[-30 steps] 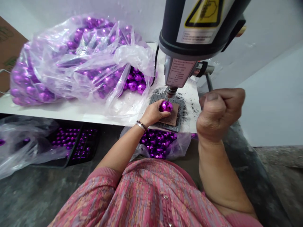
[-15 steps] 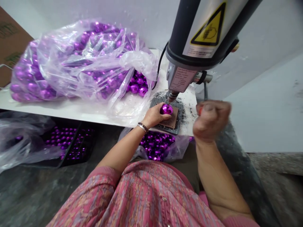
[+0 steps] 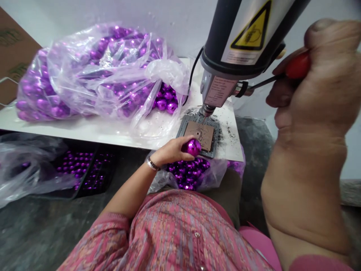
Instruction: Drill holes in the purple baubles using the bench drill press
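Between the thumb and fingers of my left hand [image 3: 172, 152] is a shiny purple ball [image 3: 193, 147], held over the near edge of the drill press base [image 3: 181, 130]. A brown square board [image 3: 207, 132] with a small hole lies on that base, and dark shavings are scattered about it. Above the board, the drill chuck [image 3: 207, 110] points down with a thin bit, apart from the ball. My right hand [image 3: 327, 75], raised close to the camera at the right, is closed around the red knob [image 3: 298, 66] of the drill press lever [image 3: 266, 82].
A big clear plastic bag [image 3: 104, 82] of purple balls lies on the white table [image 3: 118, 136]. Below the table edge, an opened bag of purple balls [image 3: 188, 173] sits at my lap. A black crate [image 3: 81, 177] with more balls stands lower left, near a cardboard box [image 3: 17, 49].
My left hand has drawn the ball from under the bit toward me, off the board. My right hand has risen with the lever knob, and the drill chuck is clear of the ball.
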A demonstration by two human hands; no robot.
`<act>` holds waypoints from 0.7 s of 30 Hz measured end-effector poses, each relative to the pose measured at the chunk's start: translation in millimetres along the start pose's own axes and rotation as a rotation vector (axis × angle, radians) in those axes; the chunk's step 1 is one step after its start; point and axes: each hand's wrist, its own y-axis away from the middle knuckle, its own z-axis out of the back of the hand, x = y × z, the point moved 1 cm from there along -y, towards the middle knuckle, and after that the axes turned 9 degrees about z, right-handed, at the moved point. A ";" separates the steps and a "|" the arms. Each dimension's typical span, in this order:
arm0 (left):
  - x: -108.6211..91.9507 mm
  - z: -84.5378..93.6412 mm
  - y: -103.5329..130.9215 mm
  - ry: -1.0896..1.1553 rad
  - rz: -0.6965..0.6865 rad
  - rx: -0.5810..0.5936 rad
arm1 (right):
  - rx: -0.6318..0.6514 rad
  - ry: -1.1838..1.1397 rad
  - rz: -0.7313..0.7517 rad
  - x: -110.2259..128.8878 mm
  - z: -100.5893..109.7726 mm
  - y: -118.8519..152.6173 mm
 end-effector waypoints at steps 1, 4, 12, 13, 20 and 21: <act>4.0 6.2 8.2 0.002 0.014 0.054 | -0.013 0.003 -0.002 -1.0 0.4 1.4; 14.2 27.3 19.9 0.021 0.110 0.053 | -0.051 -0.010 0.002 -5.8 0.4 2.8; 26.7 83.2 -58.8 -0.040 0.332 -0.586 | -0.123 -0.066 0.042 -13.1 -2.1 9.4; 27.9 88.1 -71.6 -0.103 0.323 -0.621 | -0.116 -0.067 0.049 -12.2 -1.8 11.9; 37.6 92.7 -119.2 -0.433 0.270 -0.446 | -0.087 -0.002 0.170 -10.3 3.9 23.3; 38.5 90.6 -120.1 -0.444 0.287 -0.440 | -0.080 0.002 0.178 -10.8 4.5 23.7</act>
